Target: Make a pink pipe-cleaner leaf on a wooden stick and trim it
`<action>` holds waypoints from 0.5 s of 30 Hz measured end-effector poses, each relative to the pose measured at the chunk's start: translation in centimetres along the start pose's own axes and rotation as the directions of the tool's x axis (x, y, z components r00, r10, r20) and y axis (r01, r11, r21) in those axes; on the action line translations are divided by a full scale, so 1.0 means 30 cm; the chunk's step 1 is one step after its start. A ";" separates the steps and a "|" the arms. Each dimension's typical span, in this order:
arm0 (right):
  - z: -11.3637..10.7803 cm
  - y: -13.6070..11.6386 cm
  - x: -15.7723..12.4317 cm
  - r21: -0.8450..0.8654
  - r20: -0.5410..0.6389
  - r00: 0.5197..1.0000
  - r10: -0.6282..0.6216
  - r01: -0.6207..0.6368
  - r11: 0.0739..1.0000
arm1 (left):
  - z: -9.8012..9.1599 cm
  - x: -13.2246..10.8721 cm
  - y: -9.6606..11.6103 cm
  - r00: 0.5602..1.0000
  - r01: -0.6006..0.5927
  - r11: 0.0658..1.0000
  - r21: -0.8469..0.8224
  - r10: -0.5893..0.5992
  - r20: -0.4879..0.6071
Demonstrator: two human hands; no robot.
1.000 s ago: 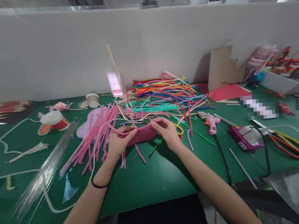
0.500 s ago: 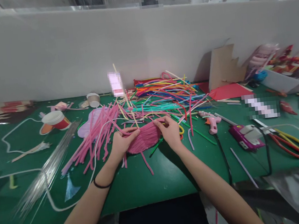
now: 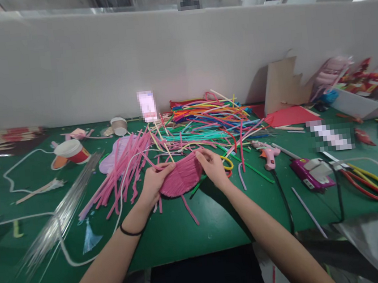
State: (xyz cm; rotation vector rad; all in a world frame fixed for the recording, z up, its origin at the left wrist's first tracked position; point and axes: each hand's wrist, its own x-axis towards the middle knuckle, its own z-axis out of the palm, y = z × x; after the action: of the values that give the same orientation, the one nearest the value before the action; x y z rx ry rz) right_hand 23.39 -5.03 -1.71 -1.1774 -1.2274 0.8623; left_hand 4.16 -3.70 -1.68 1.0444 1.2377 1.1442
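Observation:
Between my two hands is a pink fan-shaped piece made of pipe cleaners, held just above the green table. My left hand pinches its left edge, thumb on the front face. At its upper right edge, my right hand grips it between thumb and fingers. A thin pale stick rises behind the piece near my left thumb. Loose pink pipe cleaners lie beside my left hand, partly over a lilac pad. One pink pipe cleaner sticks out below the piece.
Multicoloured pipe cleaners are heaped at the back. To the right lie a pink glue gun, a purple power strip and scissors. Leftward are a paper cup, wire bundle and white cable. A grey partition stands behind.
The pink piece has tipped slightly, showing more of its front face, and its lower edge sits a little lower. Both hands keep their hold.

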 end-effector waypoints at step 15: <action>-0.093 -0.077 0.043 0.006 -0.218 0.970 -0.111 0.115 0.993 | -0.085 -0.040 0.161 0.970 0.006 0.975 0.223 -0.060 0.236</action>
State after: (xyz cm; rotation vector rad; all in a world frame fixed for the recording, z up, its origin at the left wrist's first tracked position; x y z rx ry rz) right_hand 26.11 -4.85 1.00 -1.1429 -1.0933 0.6407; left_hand 1.29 -4.24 3.10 1.2840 1.1996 0.8374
